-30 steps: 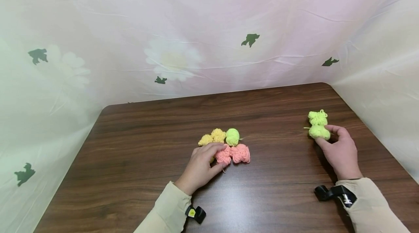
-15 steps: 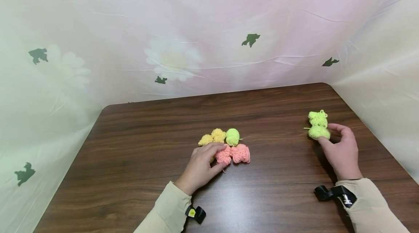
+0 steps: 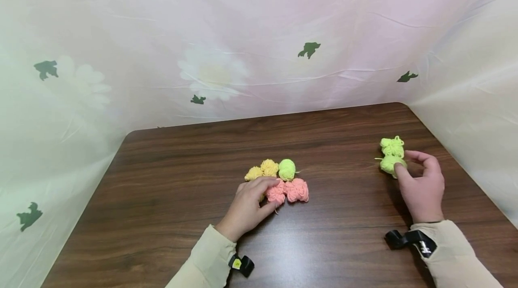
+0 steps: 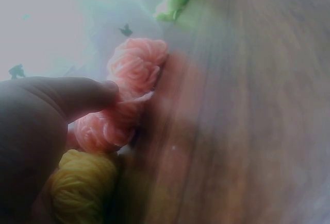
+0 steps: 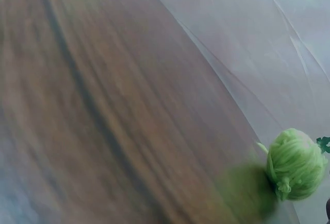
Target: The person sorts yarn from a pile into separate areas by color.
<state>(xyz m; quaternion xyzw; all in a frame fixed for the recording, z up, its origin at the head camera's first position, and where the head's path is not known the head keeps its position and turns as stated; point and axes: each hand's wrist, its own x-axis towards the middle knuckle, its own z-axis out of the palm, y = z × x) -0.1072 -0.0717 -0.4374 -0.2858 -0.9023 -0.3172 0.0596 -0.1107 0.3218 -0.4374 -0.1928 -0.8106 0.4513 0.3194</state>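
In the head view my left hand (image 3: 247, 204) holds a pink yarn ball (image 3: 277, 193) between thumb and fingers. A second pink yarn ball (image 3: 297, 190) lies against its right side. Behind them sit two yellow yarn balls (image 3: 269, 168) and a green yarn ball (image 3: 287, 169). Another yellow ball (image 4: 85, 188), mostly hidden under the left hand, shows in the left wrist view. At the right, my right hand (image 3: 425, 189) is spread beside a light green yarn ball (image 3: 389, 164), its thumb overlapping the ball. Another light green ball (image 3: 392, 146) sits directly behind that one.
All the yarn rests on a dark wood-grain table (image 3: 182, 166). Pale fabric with flowers and green birds (image 3: 309, 49) hangs along its back and sides. Camera straps (image 3: 413, 239) sit on both sleeves.
The right hand has loosened from the front light green ball, its index finger and thumb parting and drawing back to the right. The left hand and its cluster have stayed put.
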